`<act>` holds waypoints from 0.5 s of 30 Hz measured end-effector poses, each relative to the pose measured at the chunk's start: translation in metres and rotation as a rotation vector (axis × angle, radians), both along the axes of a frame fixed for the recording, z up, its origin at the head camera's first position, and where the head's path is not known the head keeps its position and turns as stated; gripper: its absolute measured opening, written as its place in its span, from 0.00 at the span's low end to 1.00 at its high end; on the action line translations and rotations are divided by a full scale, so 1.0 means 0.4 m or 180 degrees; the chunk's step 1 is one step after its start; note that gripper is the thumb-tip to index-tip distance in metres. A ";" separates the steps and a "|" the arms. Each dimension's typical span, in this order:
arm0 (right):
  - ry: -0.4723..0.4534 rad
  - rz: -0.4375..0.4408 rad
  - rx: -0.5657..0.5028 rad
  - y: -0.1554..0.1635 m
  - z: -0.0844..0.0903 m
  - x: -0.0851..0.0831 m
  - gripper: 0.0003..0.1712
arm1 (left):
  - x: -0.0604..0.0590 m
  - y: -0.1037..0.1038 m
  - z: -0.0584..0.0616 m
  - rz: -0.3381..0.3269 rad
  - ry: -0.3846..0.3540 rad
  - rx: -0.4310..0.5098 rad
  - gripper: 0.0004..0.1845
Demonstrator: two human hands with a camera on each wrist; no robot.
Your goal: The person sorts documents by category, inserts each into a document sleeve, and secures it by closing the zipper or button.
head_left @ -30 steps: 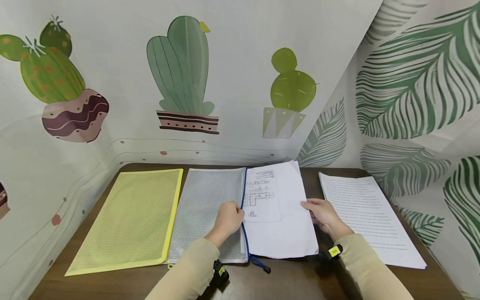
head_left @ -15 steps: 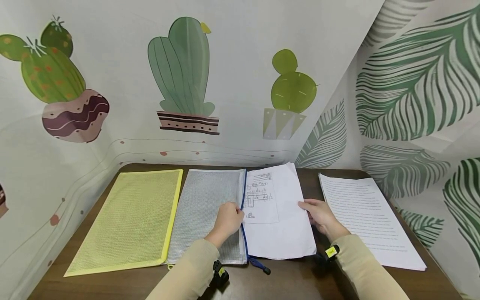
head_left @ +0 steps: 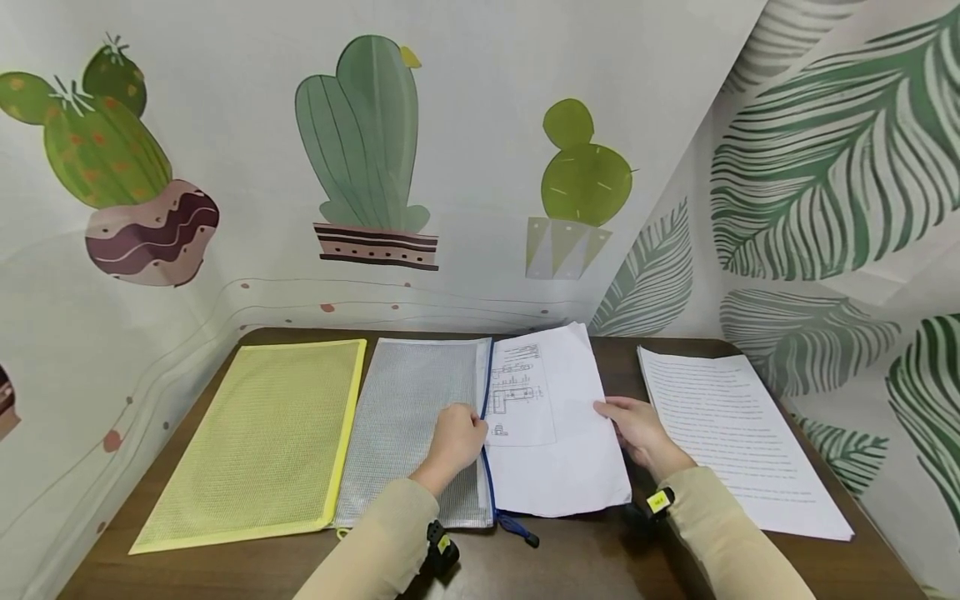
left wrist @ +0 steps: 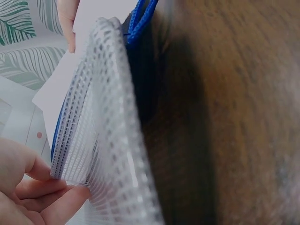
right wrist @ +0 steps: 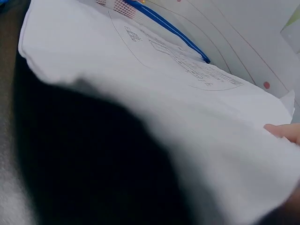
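A clear mesh zip pouch (head_left: pixel 397 417) with a blue zipper lies in the middle of the table. My left hand (head_left: pixel 456 435) pinches its right edge by the zipper; in the left wrist view the mesh (left wrist: pixel 77 136) is lifted between thumb and fingers. White sheets of paper (head_left: pixel 577 467) with a line drawing stand at the pouch's mouth, their left edge hidden behind the blue zipper. My right hand (head_left: pixel 641 429) pinches the sheets' right edge, thumb on top. The right wrist view shows the paper (right wrist: pixel 93 70) bowed, with my thumb (right wrist: pixel 281 131) on it.
A yellow mesh pouch (head_left: pixel 262 442) lies flat at the left. At the right rests a stack of printed paper (head_left: pixel 735 442). The blue zipper pull (head_left: pixel 517 527) hangs toward the front of the brown table (head_left: pixel 555 575). A patterned wall covering (head_left: pixel 480 167) stands behind.
My right hand and the paper have shifted slightly left, toward the pouch. The left hand keeps its hold on the pouch edge in the same place.
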State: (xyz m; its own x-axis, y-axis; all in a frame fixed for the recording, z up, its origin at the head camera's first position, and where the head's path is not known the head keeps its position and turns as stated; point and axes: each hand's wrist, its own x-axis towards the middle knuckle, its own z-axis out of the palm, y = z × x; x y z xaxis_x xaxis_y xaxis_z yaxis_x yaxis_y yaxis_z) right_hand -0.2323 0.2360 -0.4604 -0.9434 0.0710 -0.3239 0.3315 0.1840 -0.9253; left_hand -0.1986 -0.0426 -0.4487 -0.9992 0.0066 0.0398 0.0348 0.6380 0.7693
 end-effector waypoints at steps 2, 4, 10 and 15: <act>-0.0003 0.0005 -0.0006 -0.002 0.000 0.000 0.32 | -0.001 0.001 0.000 0.0005 0.0004 -0.0002 0.19; -0.0005 -0.0005 -0.0045 -0.006 -0.001 0.000 0.32 | -0.003 0.002 -0.003 0.0007 0.0005 -0.0008 0.18; 0.0014 0.0045 -0.0173 -0.017 -0.009 -0.001 0.30 | -0.009 0.005 -0.005 0.0036 -0.0026 0.0035 0.18; -0.0008 0.0029 -0.0207 -0.022 -0.011 -0.001 0.30 | -0.010 0.008 -0.007 0.0063 -0.0042 0.0051 0.19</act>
State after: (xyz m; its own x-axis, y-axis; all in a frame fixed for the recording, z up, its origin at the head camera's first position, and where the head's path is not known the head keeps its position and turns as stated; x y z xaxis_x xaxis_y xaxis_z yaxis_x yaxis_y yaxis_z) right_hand -0.2328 0.2272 -0.4649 -0.9431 0.0413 -0.3300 0.3325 0.1266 -0.9346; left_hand -0.2024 -0.0395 -0.4513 -0.9996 -0.0137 0.0265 0.0121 0.6259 0.7798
